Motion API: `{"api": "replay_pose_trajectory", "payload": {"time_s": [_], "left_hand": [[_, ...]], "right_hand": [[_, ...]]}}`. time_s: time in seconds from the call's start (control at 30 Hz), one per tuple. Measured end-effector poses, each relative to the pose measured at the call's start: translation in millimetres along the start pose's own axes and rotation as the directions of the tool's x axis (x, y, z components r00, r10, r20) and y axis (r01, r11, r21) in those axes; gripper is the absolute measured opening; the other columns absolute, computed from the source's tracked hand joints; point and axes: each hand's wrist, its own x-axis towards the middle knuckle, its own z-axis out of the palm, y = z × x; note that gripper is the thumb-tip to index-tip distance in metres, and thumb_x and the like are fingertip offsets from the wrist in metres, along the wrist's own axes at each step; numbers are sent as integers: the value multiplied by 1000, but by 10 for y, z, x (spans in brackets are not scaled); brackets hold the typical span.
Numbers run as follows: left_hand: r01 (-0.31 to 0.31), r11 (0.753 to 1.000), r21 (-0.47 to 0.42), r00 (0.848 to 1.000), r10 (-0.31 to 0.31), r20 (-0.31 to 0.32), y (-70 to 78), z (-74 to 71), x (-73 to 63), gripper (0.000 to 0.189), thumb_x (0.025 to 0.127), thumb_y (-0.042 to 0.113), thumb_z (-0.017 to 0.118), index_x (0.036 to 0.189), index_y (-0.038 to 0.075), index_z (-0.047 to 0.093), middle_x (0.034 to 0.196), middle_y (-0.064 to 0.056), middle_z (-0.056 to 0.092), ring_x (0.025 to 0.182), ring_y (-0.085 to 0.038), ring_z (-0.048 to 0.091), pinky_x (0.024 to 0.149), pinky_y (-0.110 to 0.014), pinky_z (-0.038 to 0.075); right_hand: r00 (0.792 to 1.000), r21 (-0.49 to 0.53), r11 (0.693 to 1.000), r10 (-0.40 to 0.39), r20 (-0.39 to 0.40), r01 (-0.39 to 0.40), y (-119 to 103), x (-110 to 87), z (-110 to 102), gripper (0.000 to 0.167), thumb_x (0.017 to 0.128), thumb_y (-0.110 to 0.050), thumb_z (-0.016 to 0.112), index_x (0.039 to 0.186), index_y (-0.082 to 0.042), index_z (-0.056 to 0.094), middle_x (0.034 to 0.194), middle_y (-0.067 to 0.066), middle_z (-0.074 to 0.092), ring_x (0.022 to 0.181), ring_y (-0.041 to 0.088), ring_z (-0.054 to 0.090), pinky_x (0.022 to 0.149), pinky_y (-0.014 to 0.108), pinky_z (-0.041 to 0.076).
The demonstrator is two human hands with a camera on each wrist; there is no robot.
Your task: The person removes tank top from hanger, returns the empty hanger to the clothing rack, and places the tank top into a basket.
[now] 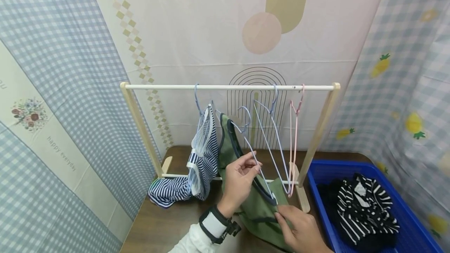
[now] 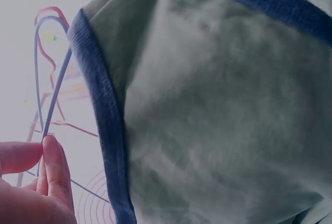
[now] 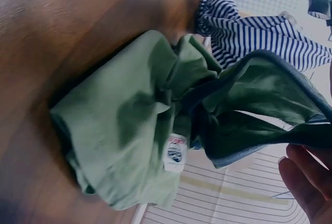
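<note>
My left hand (image 1: 239, 179) pinches the arm of a light blue hanger (image 1: 250, 117) between thumb and fingers; the left wrist view shows the pinch on the wire. A green top (image 1: 258, 221) with navy trim hangs from this hanger by its far shoulder. Near the hanger's close end, my right hand (image 1: 302, 227) pinches the top's edge between thumb and fingers. The trimmed opening (image 3: 259, 105) gapes in the right wrist view, with a white label (image 3: 175, 152) inside. The top's lower part bunches on the wooden table (image 3: 62, 27).
A rack with a white rail (image 1: 228, 87) carries a striped garment (image 1: 204, 159) on a blue hanger at left. A bare blue hanger (image 1: 275, 120) and a pink hanger (image 1: 296, 143) hang at right. A blue basket (image 1: 318, 202) holds black-and-white striped clothing (image 1: 367, 210).
</note>
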Motion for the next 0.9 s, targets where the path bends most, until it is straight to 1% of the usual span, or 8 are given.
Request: {"api": "replay_pose_trajectory", "payload": {"time_s": [0.17, 0.3, 0.33, 0.4, 0.53, 0.6, 0.73, 0.9], "left_hand": [[8, 1000, -7, 1000, -8, -4, 11, -1, 12, 41, 97, -5, 70, 137, -4, 67, 106, -31, 74, 95, -26, 76, 82, -16, 61], [19, 1000, -17, 1000, -19, -2, 43, 0, 12, 42, 96, -7, 68, 138, -6, 66, 108, -33, 73, 96, -27, 76, 83, -16, 61], [19, 1000, -20, 1000, -19, -2, 52, 1, 11, 41, 96, -7, 68, 137, -6, 66, 107, -33, 73, 97, -27, 76, 84, -16, 61], [22, 999, -27, 1000, -22, 1, 76, 4, 2, 40, 97, -7, 68, 137, -5, 66, 106, -28, 74, 100, -33, 76, 85, -17, 62], [46, 998, -44, 999, -45, 23, 109, 19, -41, 39, 97, -6, 68, 136, -2, 68, 103, -16, 75, 104, -35, 76, 88, -20, 63], [66, 997, -47, 997, -64, 40, 125, 26, -74, 40, 97, -5, 68, 137, -1, 68, 103, -14, 75, 105, -34, 76, 88, -21, 64], [83, 995, -51, 995, -80, 58, 154, 35, -135, 41, 97, -5, 68, 137, -2, 67, 104, -20, 75, 105, -35, 76, 88, -20, 63], [100, 993, -58, 994, -97, 55, 157, 21, -198, 41, 96, -7, 68, 137, -2, 68, 102, -18, 75, 104, -32, 77, 91, -20, 63]], "right_hand": [[999, 31, 998, -46, 19, 45, 68, -53, 11, 35, 114, -35, 48, 99, -17, 74, 90, -6, 72, 76, 6, 67, 62, 16, 53], [998, 58, 997, -52, 44, 49, 90, -74, 10, 35, 115, -31, 47, 104, -15, 76, 92, -4, 74, 79, 9, 70, 66, 14, 55], [997, 54, 998, -36, 64, 33, 88, -75, 7, 26, 113, -25, 54, 104, -15, 76, 92, -4, 74, 79, 9, 70, 67, 13, 55], [994, 34, 999, 1, 106, -5, 87, -73, 15, 11, 105, -13, 66, 101, -17, 75, 89, -6, 73, 77, 5, 67, 66, 13, 53], [981, -59, 994, 99, 169, -90, 109, -54, 83, 35, 72, 9, 82, 90, -20, 71, 83, -13, 69, 75, -5, 58, 61, 13, 47], [974, -98, 988, 138, 180, -122, 132, -36, 138, 36, 68, 9, 83, 87, -19, 72, 81, -13, 70, 74, -5, 61, 60, 14, 48], [969, -131, 981, 168, 180, -146, 191, 17, 283, 29, 74, 4, 85, 92, -17, 75, 80, -7, 74, 71, 2, 67, 59, 18, 50], [967, -66, 983, 181, 177, -172, 259, 84, 508, 27, 79, 4, 82, 102, -9, 80, 86, 3, 79, 70, 13, 72, 60, 25, 54]]}}
